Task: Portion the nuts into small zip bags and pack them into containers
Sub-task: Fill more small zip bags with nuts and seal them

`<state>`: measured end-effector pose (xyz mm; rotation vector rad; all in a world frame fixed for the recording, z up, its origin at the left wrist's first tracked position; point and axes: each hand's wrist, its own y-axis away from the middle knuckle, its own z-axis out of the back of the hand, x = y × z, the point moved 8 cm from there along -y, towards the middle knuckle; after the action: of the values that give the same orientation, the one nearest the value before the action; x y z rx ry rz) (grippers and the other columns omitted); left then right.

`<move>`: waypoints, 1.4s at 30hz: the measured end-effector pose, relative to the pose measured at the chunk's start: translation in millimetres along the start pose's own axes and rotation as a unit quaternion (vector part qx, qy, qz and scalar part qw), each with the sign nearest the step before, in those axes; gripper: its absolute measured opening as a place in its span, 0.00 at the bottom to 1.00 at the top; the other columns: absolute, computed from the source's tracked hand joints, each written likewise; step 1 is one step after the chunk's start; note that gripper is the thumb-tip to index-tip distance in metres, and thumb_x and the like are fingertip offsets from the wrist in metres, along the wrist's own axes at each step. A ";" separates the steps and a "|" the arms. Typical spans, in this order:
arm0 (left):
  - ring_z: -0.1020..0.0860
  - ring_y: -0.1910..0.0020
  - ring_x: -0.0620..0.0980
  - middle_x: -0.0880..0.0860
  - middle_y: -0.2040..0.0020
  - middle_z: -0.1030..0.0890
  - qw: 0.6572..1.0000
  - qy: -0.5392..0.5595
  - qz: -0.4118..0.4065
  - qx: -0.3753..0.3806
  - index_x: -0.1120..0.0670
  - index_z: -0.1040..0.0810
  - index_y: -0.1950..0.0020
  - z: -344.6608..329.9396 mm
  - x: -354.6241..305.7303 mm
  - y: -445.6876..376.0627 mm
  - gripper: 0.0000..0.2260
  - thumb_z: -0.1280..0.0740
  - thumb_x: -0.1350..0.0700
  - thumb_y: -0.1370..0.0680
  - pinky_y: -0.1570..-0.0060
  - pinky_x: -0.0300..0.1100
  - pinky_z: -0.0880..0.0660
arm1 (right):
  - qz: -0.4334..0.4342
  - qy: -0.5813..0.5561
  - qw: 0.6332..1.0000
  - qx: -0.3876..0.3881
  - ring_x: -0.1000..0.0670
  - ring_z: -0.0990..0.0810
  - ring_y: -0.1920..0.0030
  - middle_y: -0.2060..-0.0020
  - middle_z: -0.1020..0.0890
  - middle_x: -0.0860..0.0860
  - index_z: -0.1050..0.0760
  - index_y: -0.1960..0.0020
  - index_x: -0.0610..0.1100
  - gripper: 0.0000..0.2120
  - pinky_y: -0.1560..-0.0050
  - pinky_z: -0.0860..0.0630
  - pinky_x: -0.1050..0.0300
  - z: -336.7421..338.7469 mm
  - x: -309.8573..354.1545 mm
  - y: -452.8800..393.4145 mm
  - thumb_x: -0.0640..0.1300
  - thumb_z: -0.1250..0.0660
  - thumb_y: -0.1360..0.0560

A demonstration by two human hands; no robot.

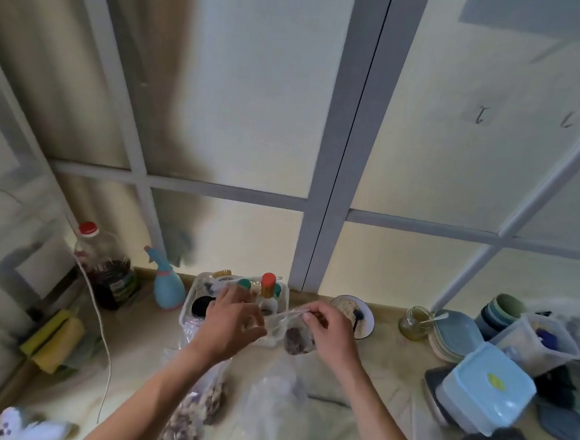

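Left hand [236, 322] and right hand [325, 329] each pinch one end of small zip bag [283, 317], held above worktop [384, 367], nuts hanging at bottom. Likely sealing step: run pinch along whole zip strip, keep bag upright. Large nut bag [196, 416] lies below left forearm; blue lidded container [486, 391] well right.

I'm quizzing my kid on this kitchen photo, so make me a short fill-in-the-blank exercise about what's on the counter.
1. Both hands, left hand and right hand, hold a small clear ____ between them.
2. The big bottle on the left has a ____ cap.
3. The small glass jar stands to the ____ of the bowl.

Missing words: bag; red; right
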<state>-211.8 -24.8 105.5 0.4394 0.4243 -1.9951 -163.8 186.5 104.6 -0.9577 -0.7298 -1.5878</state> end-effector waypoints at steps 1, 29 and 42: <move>0.30 0.40 0.43 0.42 0.42 0.25 1.000 0.018 -0.011 0.009 0.42 0.17 0.56 0.5 5.4 -0.7 0.08 0.28 0.39 0.28 0.41 0.49 0.27 | -0.001 0.001 1.000 -0.005 0.63 0.19 0.53 0.56 0.15 0.60 0.17 0.52 0.53 0.08 0.54 0.25 0.70 0.1 1.8 1.8 0.41 0.31 0.20; 0.18 0.58 0.37 0.41 0.54 0.16 0.990 0.128 -0.012 -0.064 0.47 0.21 0.51 32.5 -36.1 -25.3 0.02 0.31 0.51 0.20 0.55 0.38 0.19 | -0.036 -0.026 0.997 0.067 0.57 0.15 0.54 0.59 0.13 0.56 0.24 0.52 0.45 0.06 0.47 0.23 0.55 44.5 18.6 7.0 0.44 0.35 0.18; 0.21 0.55 0.37 0.35 0.58 0.21 0.985 0.099 -0.092 -0.105 0.46 0.24 0.53 49.8 -68.0 -15.4 0.06 0.30 0.56 0.23 0.57 0.28 0.27 | -0.099 -0.051 0.969 0.220 0.52 0.17 0.43 0.41 0.19 0.49 0.26 0.40 0.55 0.23 0.45 0.21 0.56 17.5 -44.1 -3.4 0.30 0.38 0.25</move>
<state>-202.8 10.5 183.0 0.4801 0.8170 -2.0644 -159.8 223.2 74.7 -0.6560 -1.2226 -1.4640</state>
